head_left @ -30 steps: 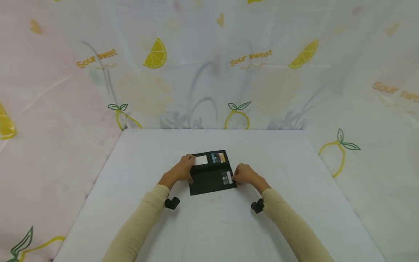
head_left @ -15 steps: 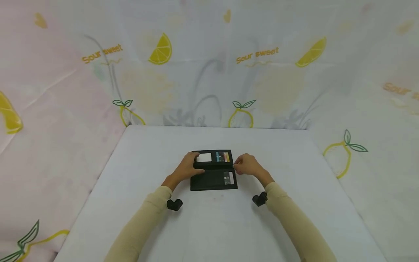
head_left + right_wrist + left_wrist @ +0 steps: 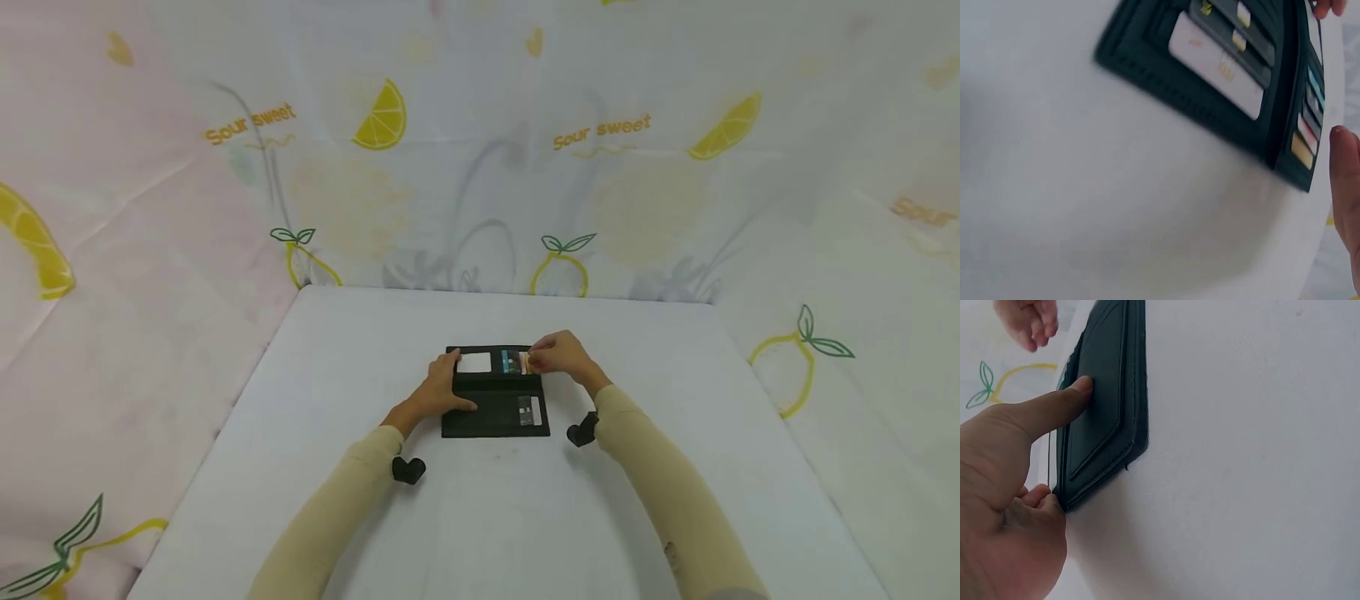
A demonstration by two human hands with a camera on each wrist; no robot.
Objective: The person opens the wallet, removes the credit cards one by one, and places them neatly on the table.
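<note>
Now that the right hand [image 3: 562, 354] has reached the far-right cards [image 3: 510, 362], work seemingly centres there; its fingers' grip is unclear; the left hand [image 3: 437, 393] grips the wallet [image 3: 491, 418] at left.

Beige sleeves [image 3: 330, 508]; black wrist cameras [image 3: 408, 471]

Dark leather, or something like it, is giving the wallet [image 3: 1102, 362] a smooth, faintly glossy skin with stitched borders. Its cards [image 3: 1202, 54] are looking like smooth plastic. The tabletop [image 3: 487, 508] is appearing matt and smooth; past its far edge, a creased sheet [image 3: 450, 187] is hanging. Cloth sleeves [image 3: 330, 517] are looking matt.
</note>
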